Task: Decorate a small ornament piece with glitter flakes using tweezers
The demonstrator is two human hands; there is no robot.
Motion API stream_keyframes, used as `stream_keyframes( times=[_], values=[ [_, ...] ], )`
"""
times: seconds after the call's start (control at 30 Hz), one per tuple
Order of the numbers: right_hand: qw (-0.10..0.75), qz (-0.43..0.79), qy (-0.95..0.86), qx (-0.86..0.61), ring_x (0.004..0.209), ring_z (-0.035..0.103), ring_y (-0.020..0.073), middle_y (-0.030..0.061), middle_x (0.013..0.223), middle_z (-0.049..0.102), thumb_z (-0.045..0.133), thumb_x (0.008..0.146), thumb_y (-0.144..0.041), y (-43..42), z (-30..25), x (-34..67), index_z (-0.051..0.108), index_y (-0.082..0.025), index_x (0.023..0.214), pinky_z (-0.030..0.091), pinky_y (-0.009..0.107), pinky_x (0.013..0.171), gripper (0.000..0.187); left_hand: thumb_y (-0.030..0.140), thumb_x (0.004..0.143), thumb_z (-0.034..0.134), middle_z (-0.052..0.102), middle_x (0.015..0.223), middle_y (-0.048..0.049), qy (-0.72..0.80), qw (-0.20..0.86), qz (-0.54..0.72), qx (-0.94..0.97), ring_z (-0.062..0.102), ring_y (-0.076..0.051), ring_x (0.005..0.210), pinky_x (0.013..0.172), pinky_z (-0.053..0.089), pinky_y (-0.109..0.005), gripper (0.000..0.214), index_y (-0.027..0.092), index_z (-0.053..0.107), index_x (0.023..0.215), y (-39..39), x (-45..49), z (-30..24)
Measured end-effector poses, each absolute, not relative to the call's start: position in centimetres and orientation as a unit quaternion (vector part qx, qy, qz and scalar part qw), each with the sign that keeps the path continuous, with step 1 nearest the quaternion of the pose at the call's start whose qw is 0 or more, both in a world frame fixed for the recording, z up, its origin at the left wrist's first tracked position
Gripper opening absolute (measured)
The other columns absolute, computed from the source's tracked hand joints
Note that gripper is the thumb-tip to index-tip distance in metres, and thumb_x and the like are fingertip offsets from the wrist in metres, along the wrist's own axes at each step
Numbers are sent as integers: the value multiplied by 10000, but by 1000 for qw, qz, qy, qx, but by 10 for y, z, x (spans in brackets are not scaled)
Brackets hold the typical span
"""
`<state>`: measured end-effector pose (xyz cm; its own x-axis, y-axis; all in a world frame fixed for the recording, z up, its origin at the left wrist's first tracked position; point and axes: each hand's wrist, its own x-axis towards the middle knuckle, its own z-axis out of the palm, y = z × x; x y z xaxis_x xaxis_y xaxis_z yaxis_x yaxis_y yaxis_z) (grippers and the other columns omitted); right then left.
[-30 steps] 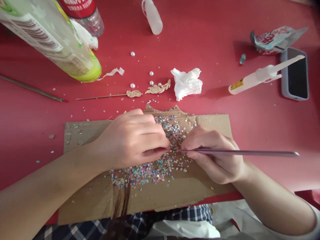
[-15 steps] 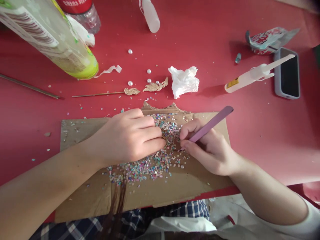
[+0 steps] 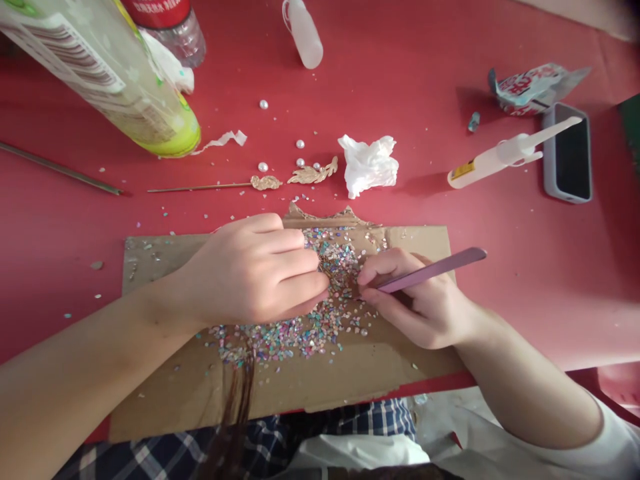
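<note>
Curled over the cardboard (image 3: 350,373), the left hand (image 3: 255,273) hides whether it holds anything, while the right hand (image 3: 417,300) pinches the tweezers (image 3: 435,268), angled down toward the chips (image 3: 300,337) strewn there, seemingly for picking, which next calls for steady aim.

Gap between left hand (image 3: 245,270) and right hand (image 3: 423,300) was narrow, floored with loose chips (image 3: 295,337) on cardboard (image 3: 350,380). A purple tool (image 3: 435,269) jutted past the cardboard's right edge. Gold ornaments (image 3: 310,174), pearls (image 3: 263,105) and crumpled tissue (image 3: 370,167) hindered a low pass beyond. Bare lane ran between tissue and nozzle bottle (image 3: 483,167); open surface (image 3: 540,273) lay right of the tool. Green bottle (image 3: 120,80) blocked upper left.
</note>
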<state>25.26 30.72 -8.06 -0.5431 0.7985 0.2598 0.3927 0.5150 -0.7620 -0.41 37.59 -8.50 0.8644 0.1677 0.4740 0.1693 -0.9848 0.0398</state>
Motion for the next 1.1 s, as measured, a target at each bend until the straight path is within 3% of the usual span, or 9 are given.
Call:
stream_keyframes(
  times=[0.47,0.87,1.1],
  values=[
    [266,276,-858,-343,604,513,97,-39,711,603,518,960,-68,309,-77,250,518,-213,968,425,245,570,145,272,1033,600,620,647,32,-95,4,-249,-964,521,-133,631,604,349,-332,276,234,692,776,374,-2,-86],
    [294,292,-841,-347,593,567,103,-36,718,621,549,932,-69,307,-82,253,525,-224,953,450,249,566,158,299,1028,604,585,636,33,-96,-10,-246,-965,506,-128,629,606,345,-341,272,232,700,782,375,-2,-87],
    [301,294,-843,-336,618,595,115,-23,730,687,642,970,-167,306,-83,250,581,-209,969,473,270,630,75,298,1035,588,588,644,25,-114,4,-254,-961,495,-130,626,606,330,-336,290,226,700,778,373,-1,-88]
  ],
)
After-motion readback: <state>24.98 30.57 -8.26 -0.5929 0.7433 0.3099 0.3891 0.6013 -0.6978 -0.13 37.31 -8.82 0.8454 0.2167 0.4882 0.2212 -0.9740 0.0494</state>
